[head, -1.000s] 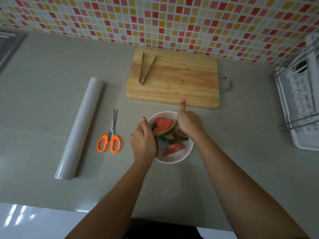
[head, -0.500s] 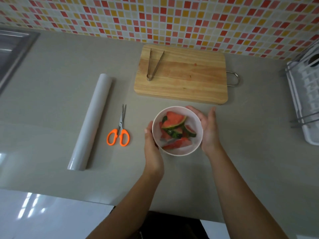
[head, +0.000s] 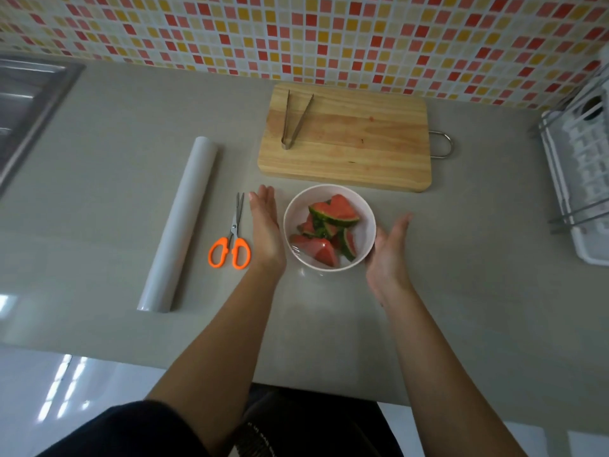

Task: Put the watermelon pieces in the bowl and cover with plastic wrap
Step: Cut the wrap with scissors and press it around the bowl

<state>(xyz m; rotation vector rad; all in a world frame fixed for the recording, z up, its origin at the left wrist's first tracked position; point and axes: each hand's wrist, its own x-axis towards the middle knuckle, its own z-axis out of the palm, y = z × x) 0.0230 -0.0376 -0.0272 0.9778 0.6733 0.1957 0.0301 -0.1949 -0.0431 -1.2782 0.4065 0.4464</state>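
Observation:
A white bowl [head: 296,209] stands on the grey counter in front of the cutting board, with several watermelon pieces [head: 333,214] inside; a glossy film seems to lie over its top. My left hand [head: 265,225] is flat and open just left of the bowl, a small gap between them. My right hand [head: 389,252] is open at the bowl's right side, palm toward it, close to or just touching the rim. A roll of plastic wrap [head: 179,222] lies lengthwise at the left.
Orange-handled scissors [head: 230,245] lie between the roll and my left hand. A wooden cutting board [head: 362,143] with metal tongs [head: 293,122] sits behind the bowl. A sink [head: 23,107] is far left, a white dish rack [head: 580,179] far right.
Both hands have let go of the bowl and spread outward with straight fingers. A second ago they were pressing on the bowl's rim with thumbs up.

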